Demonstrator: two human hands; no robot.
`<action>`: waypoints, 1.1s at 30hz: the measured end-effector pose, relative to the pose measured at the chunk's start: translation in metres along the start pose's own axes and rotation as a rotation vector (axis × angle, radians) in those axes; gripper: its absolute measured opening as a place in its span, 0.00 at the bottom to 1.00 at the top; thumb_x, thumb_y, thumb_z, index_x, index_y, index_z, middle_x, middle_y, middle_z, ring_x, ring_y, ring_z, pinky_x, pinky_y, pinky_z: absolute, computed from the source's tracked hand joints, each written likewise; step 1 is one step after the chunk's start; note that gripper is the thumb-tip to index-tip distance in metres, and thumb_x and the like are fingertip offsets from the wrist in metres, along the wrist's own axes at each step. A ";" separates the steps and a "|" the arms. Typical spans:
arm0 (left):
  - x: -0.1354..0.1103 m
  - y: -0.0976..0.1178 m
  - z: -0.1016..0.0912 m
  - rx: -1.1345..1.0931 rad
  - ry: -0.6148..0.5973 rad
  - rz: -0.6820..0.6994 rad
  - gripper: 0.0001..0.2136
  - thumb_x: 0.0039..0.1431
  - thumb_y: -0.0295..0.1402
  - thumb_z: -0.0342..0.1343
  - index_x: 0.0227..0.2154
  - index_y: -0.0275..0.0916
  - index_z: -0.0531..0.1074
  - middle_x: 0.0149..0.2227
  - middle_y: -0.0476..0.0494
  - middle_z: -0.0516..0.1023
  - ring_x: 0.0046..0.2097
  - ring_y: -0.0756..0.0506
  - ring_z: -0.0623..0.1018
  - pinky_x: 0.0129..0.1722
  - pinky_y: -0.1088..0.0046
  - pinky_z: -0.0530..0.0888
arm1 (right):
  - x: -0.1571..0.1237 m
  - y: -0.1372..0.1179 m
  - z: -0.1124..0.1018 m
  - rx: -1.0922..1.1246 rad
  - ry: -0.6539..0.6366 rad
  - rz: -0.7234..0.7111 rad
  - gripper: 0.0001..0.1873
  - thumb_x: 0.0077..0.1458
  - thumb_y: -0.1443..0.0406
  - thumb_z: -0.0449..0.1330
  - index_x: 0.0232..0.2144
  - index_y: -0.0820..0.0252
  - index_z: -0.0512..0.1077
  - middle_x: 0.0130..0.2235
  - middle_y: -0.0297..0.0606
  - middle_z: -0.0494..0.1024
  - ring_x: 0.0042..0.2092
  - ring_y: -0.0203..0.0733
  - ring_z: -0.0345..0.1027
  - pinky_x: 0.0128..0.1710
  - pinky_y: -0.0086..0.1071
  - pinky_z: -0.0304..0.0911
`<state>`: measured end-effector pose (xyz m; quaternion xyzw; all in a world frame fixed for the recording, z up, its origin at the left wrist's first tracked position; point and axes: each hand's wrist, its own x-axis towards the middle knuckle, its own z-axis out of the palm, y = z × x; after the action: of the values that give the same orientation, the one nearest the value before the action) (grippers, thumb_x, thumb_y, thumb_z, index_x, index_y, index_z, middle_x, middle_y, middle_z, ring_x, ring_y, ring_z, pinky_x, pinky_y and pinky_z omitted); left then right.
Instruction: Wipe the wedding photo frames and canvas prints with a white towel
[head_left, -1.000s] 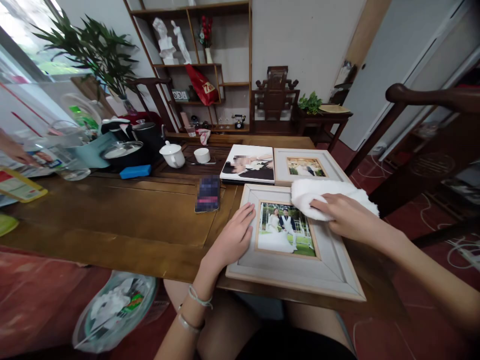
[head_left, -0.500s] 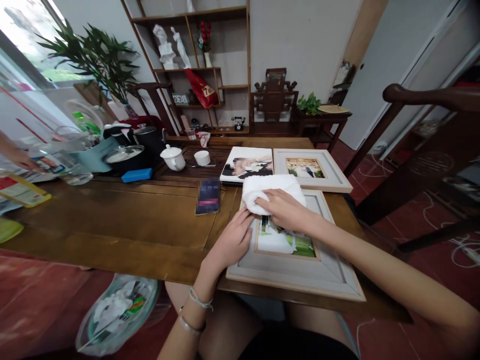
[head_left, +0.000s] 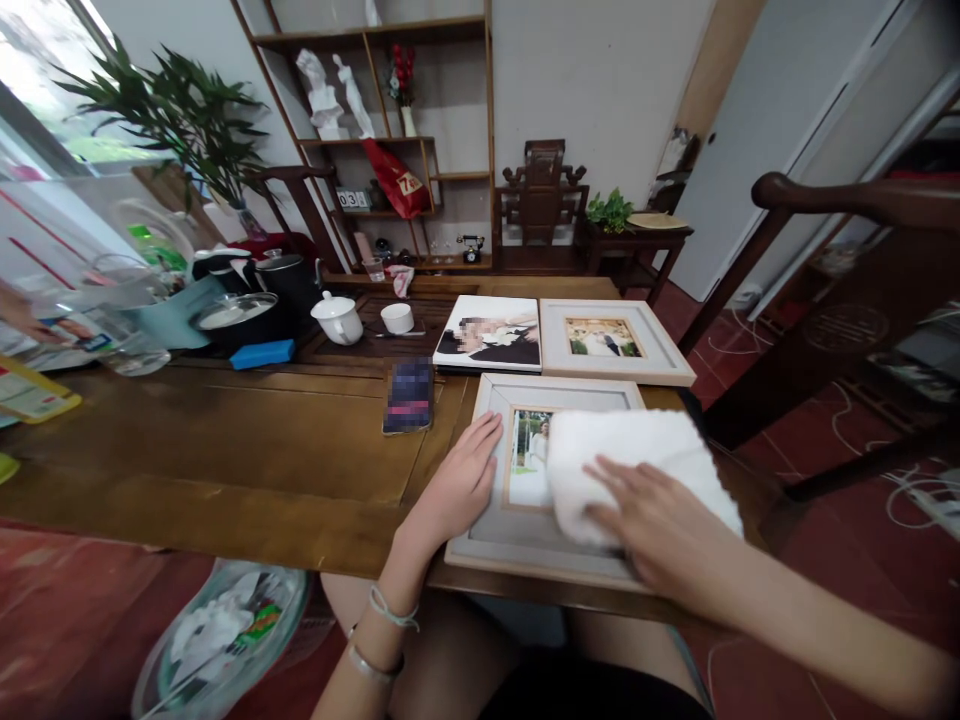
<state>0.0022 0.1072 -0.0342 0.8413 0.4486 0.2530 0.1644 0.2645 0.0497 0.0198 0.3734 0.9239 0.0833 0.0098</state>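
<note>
A framed photo [head_left: 529, 540] in a wide pale frame lies flat at the table's near edge. My left hand [head_left: 466, 480] rests flat on its left side, fingers stretched out. A folded white towel [head_left: 675, 450] covers the right part of the picture and reaches past the frame's right side. My right hand [head_left: 645, 525], smeared by motion, holds the towel down from above. Behind the frame lie a second framed photo [head_left: 667, 345] and a white-edged photo panel [head_left: 450, 350]. Left of these is a dark, pixelated flat item [head_left: 409, 395].
A white lidded cup [head_left: 337, 318], a small white bowl [head_left: 397, 318], a blue block [head_left: 262, 354] and a dark kettle [head_left: 285, 285] stand farther left on the table [head_left: 300, 450]. A wooden chair [head_left: 817, 300] is at right. A waste bin [head_left: 289, 610] sits below. Another person's hand [head_left: 22, 320] shows at far left.
My right hand has swept the towel right and toward me, uncovering the picture's left part and the frame's top. My left hand stays on the frame's left side.
</note>
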 end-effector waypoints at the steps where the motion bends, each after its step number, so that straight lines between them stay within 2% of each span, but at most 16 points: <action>1: 0.000 0.000 0.000 -0.002 0.002 0.000 0.22 0.66 0.29 0.39 0.61 0.33 0.58 0.65 0.36 0.59 0.67 0.42 0.55 0.66 0.55 0.57 | -0.007 -0.015 -0.002 0.073 -0.012 -0.042 0.26 0.39 0.72 0.58 0.44 0.55 0.73 0.57 0.50 0.68 0.58 0.59 0.61 0.50 0.49 0.60; 4: 0.000 -0.001 0.001 -0.011 -0.002 0.001 0.22 0.66 0.29 0.39 0.61 0.34 0.58 0.65 0.37 0.58 0.67 0.43 0.54 0.66 0.56 0.55 | -0.021 -0.044 -0.007 0.228 -0.037 -0.076 0.27 0.39 0.69 0.60 0.46 0.53 0.72 0.60 0.50 0.65 0.58 0.60 0.60 0.51 0.51 0.60; 6: 0.000 -0.002 0.001 -0.018 -0.008 -0.002 0.22 0.66 0.29 0.39 0.61 0.33 0.58 0.65 0.37 0.57 0.68 0.43 0.54 0.67 0.56 0.54 | -0.020 -0.043 -0.006 0.265 -0.038 -0.038 0.28 0.40 0.71 0.59 0.47 0.52 0.71 0.61 0.48 0.63 0.60 0.60 0.57 0.54 0.53 0.57; 8: 0.000 -0.001 0.001 -0.021 -0.016 -0.008 0.22 0.66 0.29 0.38 0.61 0.33 0.58 0.65 0.37 0.57 0.68 0.43 0.53 0.67 0.56 0.54 | -0.011 -0.026 0.001 0.234 -0.015 0.026 0.29 0.40 0.74 0.58 0.48 0.53 0.72 0.62 0.47 0.62 0.63 0.59 0.52 0.56 0.53 0.54; 10: -0.001 -0.001 0.000 -0.019 -0.026 -0.015 0.22 0.66 0.29 0.38 0.61 0.32 0.57 0.66 0.36 0.57 0.68 0.43 0.53 0.67 0.56 0.53 | 0.002 0.000 0.011 0.138 0.033 0.101 0.30 0.40 0.77 0.56 0.47 0.56 0.73 0.62 0.49 0.62 0.64 0.60 0.49 0.57 0.53 0.52; 13: -0.001 0.000 -0.001 -0.013 -0.034 -0.019 0.22 0.66 0.29 0.37 0.62 0.31 0.57 0.66 0.37 0.56 0.68 0.43 0.53 0.67 0.56 0.53 | 0.021 0.045 0.021 -0.070 0.116 0.210 0.30 0.41 0.79 0.55 0.49 0.60 0.72 0.61 0.51 0.63 0.62 0.60 0.53 0.58 0.55 0.49; 15: -0.001 0.000 -0.001 -0.012 -0.031 -0.021 0.22 0.66 0.29 0.38 0.62 0.32 0.57 0.66 0.37 0.56 0.68 0.43 0.53 0.67 0.56 0.53 | 0.029 0.066 0.022 -0.196 0.145 0.252 0.28 0.45 0.79 0.54 0.50 0.61 0.70 0.60 0.52 0.64 0.59 0.59 0.58 0.55 0.54 0.54; 17: -0.001 -0.001 -0.001 -0.010 -0.026 -0.021 0.22 0.66 0.29 0.38 0.61 0.32 0.58 0.66 0.37 0.57 0.68 0.43 0.53 0.67 0.56 0.54 | 0.030 0.073 0.021 -0.279 0.140 0.247 0.26 0.47 0.80 0.53 0.49 0.60 0.71 0.60 0.51 0.65 0.57 0.59 0.62 0.48 0.49 0.62; 19: -0.001 -0.001 -0.001 -0.009 -0.025 -0.023 0.22 0.66 0.29 0.38 0.61 0.32 0.58 0.66 0.37 0.57 0.68 0.43 0.53 0.67 0.56 0.54 | 0.026 0.065 0.017 -0.304 0.101 0.186 0.26 0.45 0.80 0.54 0.46 0.58 0.72 0.60 0.49 0.66 0.55 0.58 0.64 0.43 0.44 0.65; 21: 0.000 -0.001 0.000 -0.007 -0.030 -0.021 0.22 0.66 0.29 0.38 0.62 0.32 0.57 0.66 0.37 0.57 0.68 0.43 0.53 0.67 0.56 0.54 | 0.015 0.042 0.012 -0.261 0.067 0.106 0.26 0.42 0.79 0.57 0.44 0.56 0.73 0.58 0.48 0.68 0.54 0.58 0.65 0.42 0.44 0.65; 25: 0.000 -0.002 0.001 -0.007 -0.033 -0.010 0.22 0.66 0.29 0.38 0.62 0.33 0.57 0.66 0.36 0.56 0.68 0.43 0.53 0.67 0.55 0.54 | -0.012 -0.014 -0.003 -0.003 0.070 -0.042 0.26 0.38 0.72 0.62 0.44 0.52 0.72 0.56 0.44 0.71 0.48 0.53 0.69 0.40 0.41 0.66; 27: 0.000 -0.003 0.002 -0.008 -0.031 -0.003 0.22 0.66 0.28 0.39 0.62 0.33 0.57 0.66 0.36 0.56 0.68 0.43 0.53 0.67 0.54 0.54 | -0.018 -0.028 -0.007 0.076 0.106 -0.094 0.23 0.38 0.69 0.63 0.41 0.50 0.72 0.55 0.41 0.72 0.47 0.52 0.69 0.39 0.40 0.67; 30: 0.000 -0.003 0.001 -0.010 -0.030 0.004 0.22 0.66 0.28 0.39 0.62 0.33 0.57 0.66 0.37 0.56 0.68 0.43 0.52 0.67 0.55 0.54 | -0.013 -0.017 -0.005 -0.009 0.164 -0.098 0.20 0.41 0.73 0.61 0.38 0.51 0.71 0.55 0.39 0.73 0.47 0.51 0.69 0.38 0.40 0.67; 33: -0.001 -0.002 0.000 -0.009 -0.037 0.000 0.22 0.66 0.29 0.39 0.62 0.32 0.57 0.66 0.36 0.56 0.68 0.43 0.52 0.67 0.55 0.53 | 0.000 0.023 0.002 -0.214 0.177 0.009 0.28 0.41 0.81 0.57 0.45 0.55 0.70 0.60 0.46 0.65 0.49 0.55 0.67 0.39 0.43 0.66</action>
<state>0.0003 0.1078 -0.0355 0.8451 0.4443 0.2393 0.1767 0.2807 0.0665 0.0217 0.3657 0.9052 0.2140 -0.0324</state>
